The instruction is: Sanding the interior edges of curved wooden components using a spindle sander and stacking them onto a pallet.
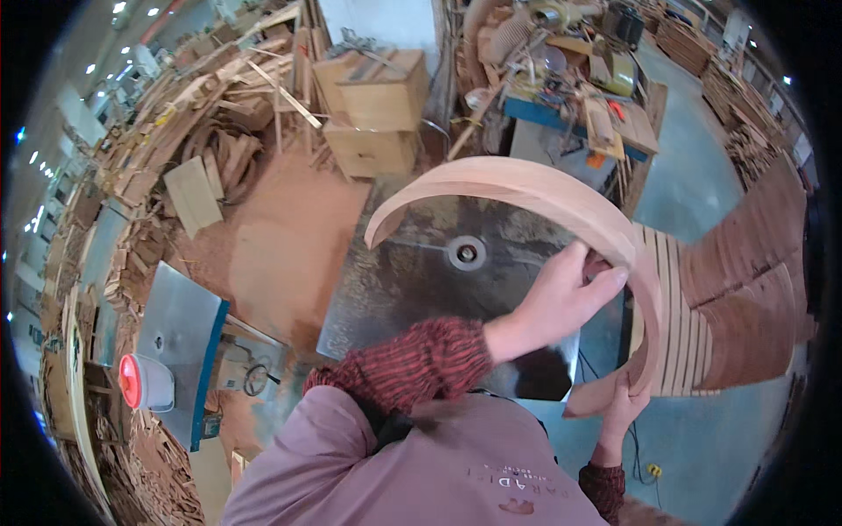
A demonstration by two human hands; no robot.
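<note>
A large C-shaped piece of pale curved wood (526,184) is raised over a dark steel machine table (395,302). My left hand (561,298) reaches across from the left and grips the curve at its right side, thumb on the near face and fingers partly hidden behind. Lower down, my right hand (621,408) is closed around the wood near its near end. The far end of the arc hangs free at the left, above the table. A round spindle (467,253) sits in the table's middle, inside the arc and apart from the wood.
Slatted pale wood (680,307) and brown curved panels (745,324) stand close on the right. Wooden boxes (377,96) are beyond the table, beside a cluttered workbench (645,131). At left, a white bucket (158,386) rests on a blue-edged metal table (180,324). Cables (638,451) lie on the floor.
</note>
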